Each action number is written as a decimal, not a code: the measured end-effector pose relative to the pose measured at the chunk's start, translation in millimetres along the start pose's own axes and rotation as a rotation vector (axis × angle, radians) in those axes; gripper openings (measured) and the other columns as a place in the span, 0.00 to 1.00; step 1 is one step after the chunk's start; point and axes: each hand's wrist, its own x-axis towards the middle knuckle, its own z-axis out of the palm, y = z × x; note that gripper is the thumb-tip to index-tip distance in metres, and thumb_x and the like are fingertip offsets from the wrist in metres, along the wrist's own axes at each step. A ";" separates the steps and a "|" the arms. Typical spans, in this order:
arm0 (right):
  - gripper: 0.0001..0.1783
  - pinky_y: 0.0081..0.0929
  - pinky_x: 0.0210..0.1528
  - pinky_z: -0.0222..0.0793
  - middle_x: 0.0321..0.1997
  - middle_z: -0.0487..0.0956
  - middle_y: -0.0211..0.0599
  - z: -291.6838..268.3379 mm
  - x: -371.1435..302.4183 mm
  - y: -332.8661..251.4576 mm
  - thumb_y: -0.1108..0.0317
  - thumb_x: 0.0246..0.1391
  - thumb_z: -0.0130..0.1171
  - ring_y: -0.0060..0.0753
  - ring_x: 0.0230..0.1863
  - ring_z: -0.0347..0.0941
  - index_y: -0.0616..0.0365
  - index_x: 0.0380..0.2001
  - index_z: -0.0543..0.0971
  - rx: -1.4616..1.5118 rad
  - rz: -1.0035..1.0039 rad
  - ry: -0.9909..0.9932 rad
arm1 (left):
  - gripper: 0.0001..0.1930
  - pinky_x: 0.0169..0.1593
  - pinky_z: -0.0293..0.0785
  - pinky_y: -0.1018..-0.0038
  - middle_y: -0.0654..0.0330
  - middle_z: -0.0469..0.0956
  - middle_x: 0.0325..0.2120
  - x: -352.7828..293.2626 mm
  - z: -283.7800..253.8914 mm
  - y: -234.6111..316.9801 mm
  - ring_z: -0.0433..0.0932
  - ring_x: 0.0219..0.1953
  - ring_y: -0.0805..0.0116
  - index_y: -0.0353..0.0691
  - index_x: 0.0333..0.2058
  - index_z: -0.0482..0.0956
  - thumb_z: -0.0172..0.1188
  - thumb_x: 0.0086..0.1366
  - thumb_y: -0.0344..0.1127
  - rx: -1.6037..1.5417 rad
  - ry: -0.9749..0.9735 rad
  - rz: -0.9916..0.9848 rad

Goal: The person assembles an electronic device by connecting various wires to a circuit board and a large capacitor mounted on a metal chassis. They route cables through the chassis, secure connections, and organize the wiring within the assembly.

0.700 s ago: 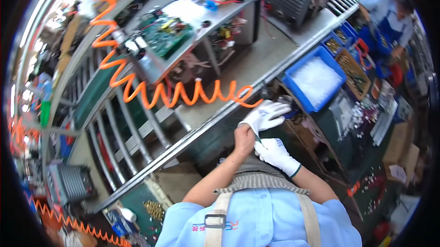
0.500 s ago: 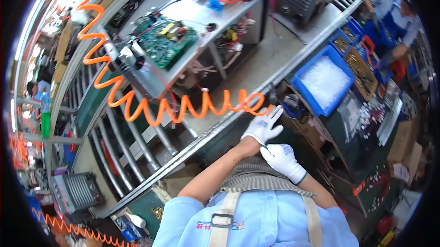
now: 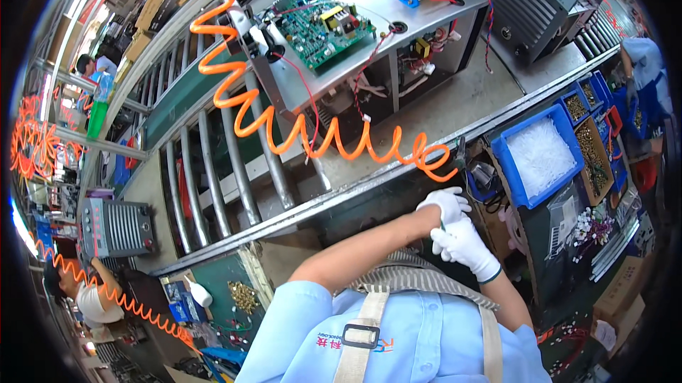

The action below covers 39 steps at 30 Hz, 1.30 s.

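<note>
In front of my apron, both of my hands wear white knit gloves. My left hand (image 3: 446, 205) is held out palm-side down over the gap beside the bench, its fingers stretched and apart, holding nothing. Against its wrist lies my right hand (image 3: 464, 247), the fingers closed in a pinch on the cuff of the left glove. A bit of the dark green cuff edge shows there. Just beyond the left fingertips hangs the end of an orange coiled hose (image 3: 437, 163). The pinched part is mostly hidden by the right fingers.
Ahead, an open metal chassis with a green circuit board (image 3: 320, 31) sits on the roller conveyor (image 3: 231, 170). A grey machine (image 3: 533, 10) stands to its right. At right are a blue bin of white pieces (image 3: 540, 152) and trays of brass parts (image 3: 593, 156). Other people work at both sides.
My view has turned, so the bench contents appear shifted. The left hand's fingers have drawn closer together and the hand sits nearer the right one. The right hand keeps its pinch at the cuff.
</note>
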 end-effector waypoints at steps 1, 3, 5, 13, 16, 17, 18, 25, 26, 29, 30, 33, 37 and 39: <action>0.18 0.21 0.17 0.63 0.13 0.76 0.29 -4.3 0.9 2.0 0.63 0.59 0.61 0.19 0.14 0.70 0.62 0.18 0.81 -0.024 -0.086 0.001 | 0.17 0.62 0.67 0.66 0.65 0.79 0.51 10.5 -9.0 3.9 0.75 0.57 0.65 0.56 0.47 0.83 0.53 0.63 0.47 -0.224 -0.217 -0.297; 0.19 0.21 0.17 0.63 0.14 0.77 0.30 -8.0 -5.7 -11.0 0.63 0.59 0.60 0.19 0.14 0.70 0.62 0.17 0.81 -0.075 -0.118 -0.041 | 0.19 0.54 0.77 0.64 0.60 0.81 0.50 24.5 -38.8 13.7 0.78 0.54 0.58 0.51 0.49 0.83 0.52 0.65 0.50 -0.289 -0.504 -0.488; 0.19 0.20 0.17 0.63 0.14 0.77 0.31 -4.4 -9.9 -19.7 0.63 0.60 0.59 0.19 0.13 0.69 0.62 0.18 0.80 -0.055 -0.130 -0.076 | 0.19 0.51 0.77 0.65 0.59 0.82 0.48 24.6 -34.1 19.6 0.80 0.51 0.56 0.52 0.49 0.83 0.53 0.64 0.49 -0.317 -0.619 -0.621; 0.21 0.16 0.29 0.70 0.34 0.80 0.35 -28.5 -12.3 68.7 0.54 0.67 0.52 0.19 0.28 0.75 0.64 0.46 0.77 0.410 -0.210 0.223 | 0.16 0.70 0.51 0.60 0.62 0.70 0.60 19.3 -79.1 37.1 0.63 0.68 0.65 0.45 0.49 0.73 0.47 0.68 0.45 0.194 0.310 -0.253; 0.35 0.31 0.50 0.71 0.62 0.69 0.39 -38.6 -10.6 103.2 0.43 0.67 0.48 0.30 0.53 0.72 0.59 0.64 0.63 0.909 -0.128 0.184 | 0.18 0.73 0.38 0.52 0.66 0.66 0.65 18.3 -91.5 76.4 0.58 0.71 0.72 0.48 0.52 0.72 0.49 0.66 0.44 1.120 0.136 -0.229; 0.31 0.28 0.48 0.71 0.58 0.72 0.38 -35.8 -0.2 115.9 0.46 0.68 0.48 0.27 0.50 0.73 0.59 0.61 0.67 0.913 -0.266 0.205 | 0.19 0.74 0.35 0.50 0.66 0.66 0.65 18.5 -87.7 86.9 0.57 0.71 0.74 0.49 0.54 0.72 0.50 0.66 0.45 1.145 0.112 -0.231; 0.27 0.25 0.46 0.71 0.55 0.75 0.36 -33.4 8.5 121.9 0.48 0.69 0.48 0.24 0.48 0.74 0.59 0.58 0.71 0.910 -0.403 0.222 | 0.18 0.74 0.36 0.51 0.66 0.67 0.64 22.4 -78.4 100.9 0.57 0.71 0.74 0.49 0.53 0.72 0.50 0.66 0.45 0.962 0.254 -0.318; 0.20 0.18 0.22 0.65 0.22 0.79 0.28 -8.5 20.3 135.3 0.54 0.67 0.54 0.16 0.19 0.70 0.61 0.31 0.82 0.430 -0.098 0.576 | 0.30 0.64 0.65 0.73 0.51 0.75 0.57 -13.4 -30.7 99.8 0.75 0.58 0.59 0.38 0.63 0.63 0.56 0.67 0.48 -0.213 0.176 -0.801; 0.20 0.18 0.22 0.65 0.22 0.79 0.28 -3.1 22.2 138.7 0.54 0.67 0.54 0.15 0.19 0.70 0.61 0.31 0.82 0.456 -0.069 0.573 | 0.34 0.61 0.69 0.74 0.50 0.74 0.58 -16.1 -23.8 99.7 0.76 0.57 0.56 0.34 0.63 0.63 0.59 0.65 0.49 -0.596 0.230 -0.940; 0.20 0.18 0.22 0.65 0.22 0.79 0.28 3.7 25.3 142.7 0.55 0.67 0.54 0.15 0.18 0.69 0.61 0.31 0.82 0.446 -0.029 0.586 | 0.30 0.55 0.72 0.78 0.49 0.77 0.51 -25.7 -19.2 104.5 0.80 0.49 0.59 0.31 0.57 0.67 0.57 0.67 0.50 -0.405 0.249 -0.944; 0.20 0.17 0.22 0.65 0.22 0.79 0.28 2.5 26.3 142.6 0.55 0.67 0.54 0.15 0.18 0.69 0.61 0.31 0.82 0.458 -0.022 0.598 | 0.27 0.53 0.73 0.80 0.48 0.80 0.48 -22.0 -30.1 107.3 0.82 0.46 0.60 0.29 0.55 0.68 0.55 0.69 0.47 -0.340 0.240 -0.974; 0.21 0.17 0.22 0.65 0.23 0.79 0.28 5.9 26.7 146.9 0.53 0.67 0.53 0.15 0.19 0.68 0.61 0.32 0.81 0.473 0.016 0.563 | 0.25 0.40 0.75 0.74 0.44 0.76 0.33 -40.5 -18.3 86.8 0.80 0.31 0.54 0.26 0.46 0.71 0.48 0.70 0.49 -0.262 -0.118 -0.998; 0.18 0.16 0.21 0.65 0.24 0.79 0.29 9.1 30.0 138.2 0.57 0.68 0.52 0.14 0.17 0.67 0.60 0.32 0.81 0.526 0.040 0.477 | 0.27 0.58 0.66 0.76 0.48 0.78 0.41 -40.2 -33.2 99.2 0.79 0.45 0.60 0.27 0.54 0.70 0.41 0.71 0.47 0.647 -0.046 -0.706; 0.18 0.16 0.21 0.63 0.23 0.77 0.28 12.7 32.1 135.0 0.57 0.68 0.52 0.13 0.17 0.65 0.60 0.32 0.80 0.503 0.057 0.477 | 0.29 0.72 0.48 0.64 0.43 0.72 0.57 -38.7 -19.8 104.4 0.70 0.62 0.54 0.34 0.61 0.67 0.41 0.70 0.50 0.795 -0.194 -0.764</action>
